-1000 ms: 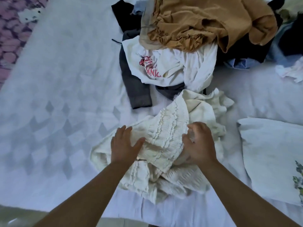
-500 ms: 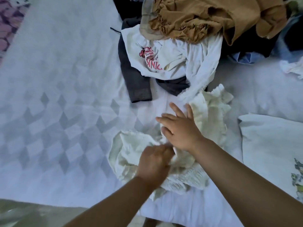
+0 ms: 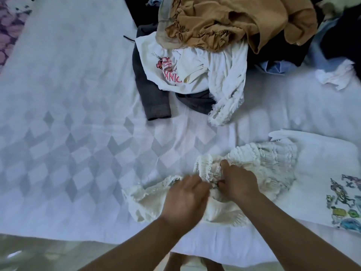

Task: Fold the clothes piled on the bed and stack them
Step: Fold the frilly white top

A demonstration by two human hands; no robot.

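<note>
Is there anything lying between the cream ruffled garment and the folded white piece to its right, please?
Nothing visible does. The cream ruffled garment, gripped by both hands, already overlaps the near edge of the folded white printed piece.

Single head-worn wide-angle view, looking forward and steeply down from close above the white diamond-patterned bed sheet (image 3: pixel 78 153); both forearms enter from the bottom edge.
</note>
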